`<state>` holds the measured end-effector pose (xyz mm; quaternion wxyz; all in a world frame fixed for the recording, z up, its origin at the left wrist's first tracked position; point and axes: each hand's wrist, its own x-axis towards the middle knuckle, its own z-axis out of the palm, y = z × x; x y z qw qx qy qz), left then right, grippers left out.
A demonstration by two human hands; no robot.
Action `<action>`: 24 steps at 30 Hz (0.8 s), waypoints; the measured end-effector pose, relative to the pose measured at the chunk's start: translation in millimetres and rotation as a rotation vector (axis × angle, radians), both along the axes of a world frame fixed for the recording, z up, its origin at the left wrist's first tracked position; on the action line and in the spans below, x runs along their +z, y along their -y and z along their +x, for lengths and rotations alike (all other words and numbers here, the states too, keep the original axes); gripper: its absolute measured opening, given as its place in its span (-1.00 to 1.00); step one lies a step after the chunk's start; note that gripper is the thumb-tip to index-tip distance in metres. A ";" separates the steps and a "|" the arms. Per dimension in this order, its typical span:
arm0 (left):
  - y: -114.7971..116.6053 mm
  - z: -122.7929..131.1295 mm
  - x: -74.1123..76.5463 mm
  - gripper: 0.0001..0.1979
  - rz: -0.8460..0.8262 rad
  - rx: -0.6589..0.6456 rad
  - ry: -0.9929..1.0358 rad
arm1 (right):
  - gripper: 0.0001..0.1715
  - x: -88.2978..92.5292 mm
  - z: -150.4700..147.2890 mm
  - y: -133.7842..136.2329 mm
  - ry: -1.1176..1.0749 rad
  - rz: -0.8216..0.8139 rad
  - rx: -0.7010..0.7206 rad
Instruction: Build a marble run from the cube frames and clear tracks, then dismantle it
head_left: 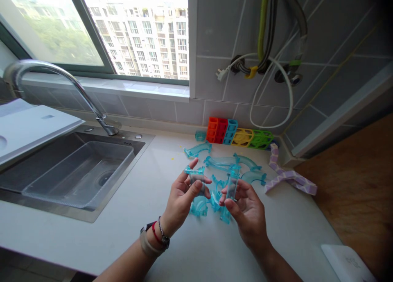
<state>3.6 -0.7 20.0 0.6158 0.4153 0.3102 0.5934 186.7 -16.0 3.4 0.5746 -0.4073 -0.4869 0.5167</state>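
My left hand (181, 198) is over the white counter (159, 183), fingers curled around a short clear-blue track piece (194, 172); thumb and index pinch it near the top, the rest of it is hidden behind my fingers. My right hand (245, 210) is half closed, thumb and fingertips holding a straight clear-blue tube piece (232, 183) upright. The two pieces are near each other, not touching as far as I can see.

Under and between my hands: a loose pile of blue curved track parts (229, 163), overlapping; the transparent plastic makes the edges hard to separate, can't count them. One more curved piece (196, 150) lies apart, farther left.

Far, against the tiled wall: row of orange, red, blue, yellow, green blocks (238, 136). Right of the pile: a purple zigzag piece (288, 177).

Left: sink (43, 196) with a clear tub (82, 175) inside, faucet (61, 79) over it. Near right corner: a white object (348, 263), cut off by the frame.
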 end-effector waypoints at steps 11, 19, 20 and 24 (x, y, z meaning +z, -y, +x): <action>12.0 10.7 -7.3 -0.52 0.000 -0.080 -0.117 | -0.47 -2.8 -1.9 3.2 0.062 -0.032 -0.104; 8.3 7.8 -8.0 -0.46 -0.059 -0.079 -0.029 | -0.46 -7.5 -8.6 9.2 0.079 -0.075 -0.005; 8.1 8.1 -7.4 -0.46 -0.064 -0.090 -0.012 | -0.48 -6.9 -9.2 10.0 0.077 -0.072 0.006; 8.8 11.0 -4.3 -0.45 -0.084 -0.136 0.050 | -0.54 -6.1 -10.2 10.4 0.043 -0.054 0.039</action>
